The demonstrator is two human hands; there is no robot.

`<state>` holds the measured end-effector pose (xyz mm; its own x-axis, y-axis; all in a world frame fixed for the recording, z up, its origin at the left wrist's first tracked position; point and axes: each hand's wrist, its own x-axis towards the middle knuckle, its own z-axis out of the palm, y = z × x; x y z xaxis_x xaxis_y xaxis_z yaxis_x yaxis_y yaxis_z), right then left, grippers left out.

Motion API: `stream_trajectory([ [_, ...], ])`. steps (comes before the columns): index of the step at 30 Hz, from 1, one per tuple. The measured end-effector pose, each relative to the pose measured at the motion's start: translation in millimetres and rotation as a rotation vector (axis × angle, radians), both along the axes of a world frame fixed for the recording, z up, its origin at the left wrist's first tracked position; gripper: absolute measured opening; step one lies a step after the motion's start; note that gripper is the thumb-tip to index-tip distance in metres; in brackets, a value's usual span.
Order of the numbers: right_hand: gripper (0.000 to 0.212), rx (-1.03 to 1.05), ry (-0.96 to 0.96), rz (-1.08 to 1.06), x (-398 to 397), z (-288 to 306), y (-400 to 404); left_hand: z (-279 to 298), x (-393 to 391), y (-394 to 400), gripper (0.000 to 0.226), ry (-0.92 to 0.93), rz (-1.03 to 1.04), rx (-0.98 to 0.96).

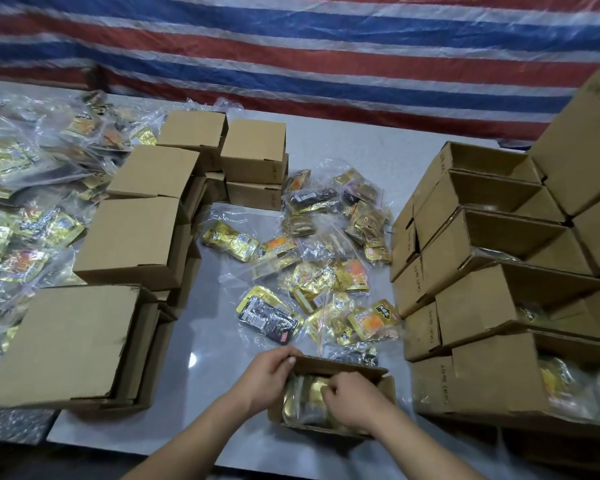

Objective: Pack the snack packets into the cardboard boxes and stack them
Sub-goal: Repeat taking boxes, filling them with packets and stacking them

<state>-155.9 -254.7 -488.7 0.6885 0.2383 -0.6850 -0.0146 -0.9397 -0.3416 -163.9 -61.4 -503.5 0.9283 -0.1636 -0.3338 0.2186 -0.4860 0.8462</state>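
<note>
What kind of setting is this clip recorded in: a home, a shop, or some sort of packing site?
Most likely a small, makeshift packing workstation. Closed cardboard boxes are stacked at the left, open boxes at the right, bagged snack packets lie loose on the table, and a striped tarpaulin serves as the backdrop.

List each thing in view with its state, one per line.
Near box: open, gold packets inside.
Left hand: grips the box's far edge.
Right hand: in the box, on the packets.
Left boxes: closed, stacked.
Right boxes: open, stacked.
Loose packets: bagged, scattered on the table.
</note>
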Motion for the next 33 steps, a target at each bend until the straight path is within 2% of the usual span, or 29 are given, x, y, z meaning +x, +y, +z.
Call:
stream_trajectory([
  [4, 0.037, -0.087, 0.128, 0.009, -1, 1, -13, 2, 0, -3, 0.026, 0.005, -0.001, 0.004],
  [7, 0.052, -0.142, 0.102, 0.074, -1, 6, -7, 3, -2, -4, 0.025, 0.020, 0.007, 0.036],
  [10, 0.033, -0.119, -0.157, 0.077, -3, 18, -5, 6, -2, -3, 0.024, 0.038, 0.006, 0.050],
  [13, 0.017, -0.079, -0.592, 0.008, -10, 28, -23, 9, 0, -4, 0.022, 0.058, 0.022, 0.077],
  [14, 0.024, -0.109, -0.672, -0.026, -11, 29, -32, 9, 0, -4, 0.018, 0.067, 0.050, 0.078],
  [16, 0.050, -0.213, -0.614, -0.095, -11, 29, -50, 8, -1, -6, 0.009, 0.101, 0.147, 0.056],
  [17, 0.054, -0.226, -0.538, -0.130, -11, 27, -56, 6, -2, -8, 0.010, 0.131, 0.197, 0.040],
  [20, 0.045, -0.134, -0.318, -0.213, -9, 19, -57, 6, -11, -21, 0.021, 0.309, 0.285, -0.071],
  [22, 0.040, -0.150, -0.305, -0.203, -7, 18, -51, 10, -15, -32, 0.025, 0.383, 0.296, -0.112],
  [24, 0.040, -0.195, -0.287, -0.175, -4, 23, -47, 19, -16, -38, 0.031, 0.364, 0.315, -0.061],
  [27, 0.046, -0.200, -0.343, -0.104, 3, 54, -41, 50, -9, -38, 0.038, 0.295, 0.349, 0.005],
  [29, 0.039, -0.153, -0.418, -0.059, 9, 85, -40, 84, -1, -35, 0.037, 0.244, 0.370, 0.008],
  [31, 0.028, -0.073, -0.496, -0.057, 18, 127, -42, 124, 14, -34, 0.024, 0.186, 0.395, -0.050],
  [33, 0.023, -0.027, -0.577, -0.080, 32, 173, -49, 167, 32, -34, 0.022, 0.145, 0.412, -0.182],
])
